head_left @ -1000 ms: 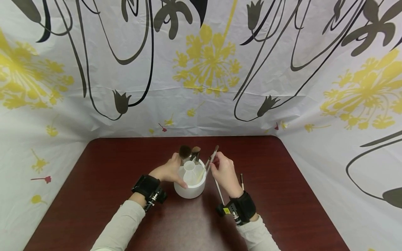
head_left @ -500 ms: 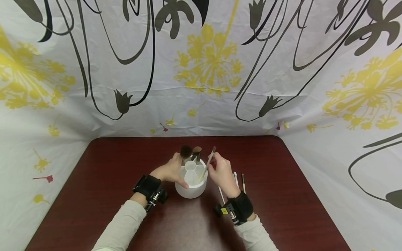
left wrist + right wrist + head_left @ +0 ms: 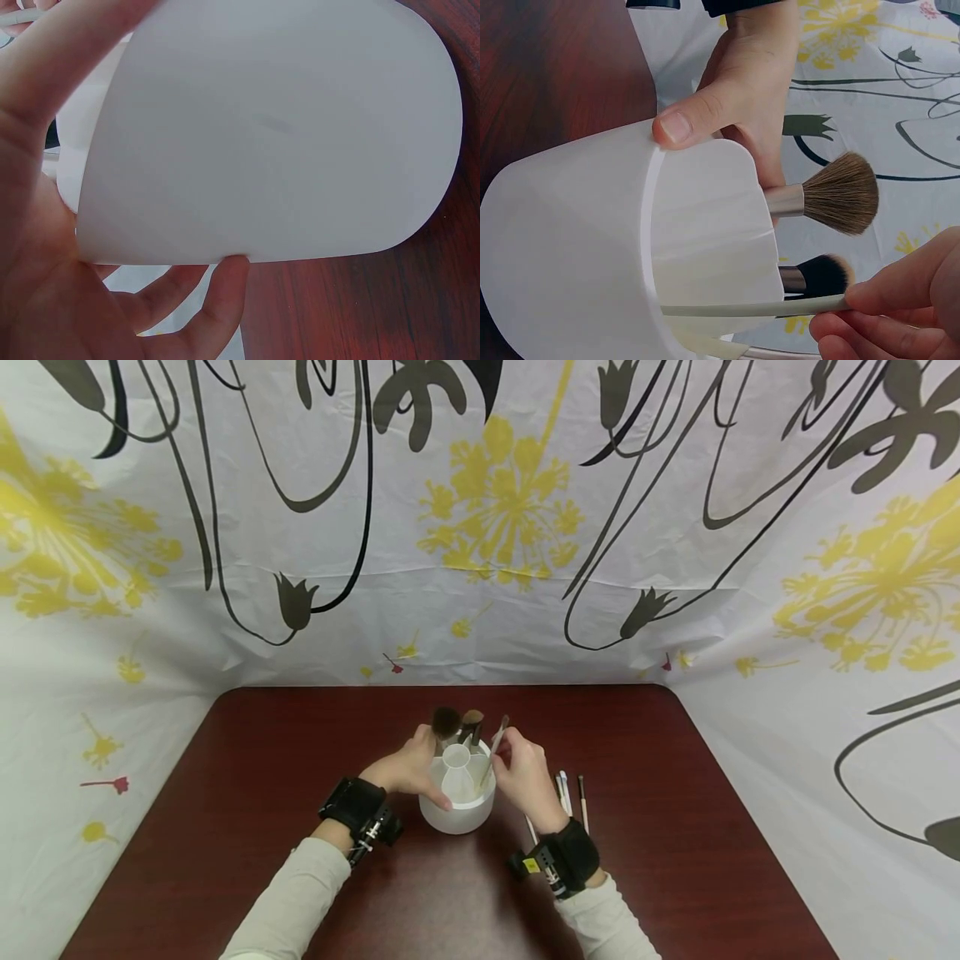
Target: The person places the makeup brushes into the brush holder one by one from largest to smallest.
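Observation:
A round white brush holder with inner compartments stands on the table. My left hand grips it from the left side, thumb over its near rim and fingers round the back. My right hand pinches a slim makeup brush by its pale handle, whose lower end is inside the holder's right side. Beyond it, a large fluffy brush and a black-and-tan brush stand bristles up in the holder. Another handle shows at the bottom edge of the right wrist view.
Several thin brushes lie on the dark red table right of the right wrist, partly hidden by it. A patterned white curtain hangs behind and beside the table. Each wrist wears a black camera strap.
My right hand has moved left, bringing the slim brush closer over the holder and a little lower. More of the brushes lying on the table now show. The left hand keeps its grip.

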Motion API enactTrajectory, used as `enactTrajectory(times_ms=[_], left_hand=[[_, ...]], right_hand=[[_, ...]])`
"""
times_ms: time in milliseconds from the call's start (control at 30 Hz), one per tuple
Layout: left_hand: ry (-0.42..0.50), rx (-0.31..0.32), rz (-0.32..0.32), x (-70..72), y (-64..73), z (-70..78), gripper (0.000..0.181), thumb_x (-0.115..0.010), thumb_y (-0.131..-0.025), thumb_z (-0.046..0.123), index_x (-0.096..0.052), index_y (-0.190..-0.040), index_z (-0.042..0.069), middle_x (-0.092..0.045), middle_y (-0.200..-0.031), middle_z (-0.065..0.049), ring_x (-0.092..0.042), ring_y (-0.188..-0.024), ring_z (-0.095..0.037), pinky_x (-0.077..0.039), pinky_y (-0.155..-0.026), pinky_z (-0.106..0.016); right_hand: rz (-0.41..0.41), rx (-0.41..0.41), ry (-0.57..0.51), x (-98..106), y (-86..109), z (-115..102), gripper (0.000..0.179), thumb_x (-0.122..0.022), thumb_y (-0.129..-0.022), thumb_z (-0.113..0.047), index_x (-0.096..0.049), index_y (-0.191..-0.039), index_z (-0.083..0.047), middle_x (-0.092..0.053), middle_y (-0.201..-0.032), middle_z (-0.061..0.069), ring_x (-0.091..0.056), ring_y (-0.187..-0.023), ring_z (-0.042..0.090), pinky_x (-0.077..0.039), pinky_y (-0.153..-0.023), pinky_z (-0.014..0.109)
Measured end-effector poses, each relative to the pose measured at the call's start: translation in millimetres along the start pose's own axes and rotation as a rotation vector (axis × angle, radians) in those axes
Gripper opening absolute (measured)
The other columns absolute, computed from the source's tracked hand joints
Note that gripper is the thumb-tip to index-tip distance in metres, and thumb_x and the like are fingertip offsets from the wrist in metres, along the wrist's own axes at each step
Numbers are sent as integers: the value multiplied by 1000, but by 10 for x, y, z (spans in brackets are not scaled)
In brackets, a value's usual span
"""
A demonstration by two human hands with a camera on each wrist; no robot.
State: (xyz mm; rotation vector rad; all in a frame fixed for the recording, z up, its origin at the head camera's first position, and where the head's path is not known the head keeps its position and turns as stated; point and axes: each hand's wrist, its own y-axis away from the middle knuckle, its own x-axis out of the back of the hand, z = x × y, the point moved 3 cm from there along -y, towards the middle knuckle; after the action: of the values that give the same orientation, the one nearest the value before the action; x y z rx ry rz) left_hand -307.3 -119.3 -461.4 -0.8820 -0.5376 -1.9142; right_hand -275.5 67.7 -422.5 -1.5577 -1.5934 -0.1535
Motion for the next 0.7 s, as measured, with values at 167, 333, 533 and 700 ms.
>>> enactTrajectory(times_ms=[167,333,533,700], left_hand=[[2,-2,6,-6,-8,-5,112,-90,-42,36,-29,-131,2,-30,-124,-20,-42,-110,-32,-37,-94,-42],[4,0,5,-9,-9,-7,113,-90,-43,36,-29,-132,2,-29,-125,-20,-41,-112,-32,-36,-94,-42],[6,-5,8,-8,-10,-9,114,-89,-42,36,-28,-132,2,-30,-125,-20,-40,-113,-33,-36,-95,-42],[1,0,7,-9,-8,-13,114,-89,-42,36,-27,-132,2,-30,-125,-20,-41,-112,-33,-37,-94,-42]], right_hand=[[-5,17,0,-33,6,5,16,-63,-76,5,-58,-90,0,-64,-78,11,-61,-70,18,-49,-58,27],[-12,21,-4,-72,15,20,18,-63,-75,7,-58,-91,1,-64,-78,11,-62,-70,19,-49,-58,28],[-22,12,3,-100,31,24,18,-63,-76,5,-58,-92,1,-64,-79,11,-62,-71,19,-50,-58,28],[-36,7,0,-114,36,17,18,-63,-77,5,-58,-93,2,-64,-80,12,-62,-70,19,-50,-57,26]])
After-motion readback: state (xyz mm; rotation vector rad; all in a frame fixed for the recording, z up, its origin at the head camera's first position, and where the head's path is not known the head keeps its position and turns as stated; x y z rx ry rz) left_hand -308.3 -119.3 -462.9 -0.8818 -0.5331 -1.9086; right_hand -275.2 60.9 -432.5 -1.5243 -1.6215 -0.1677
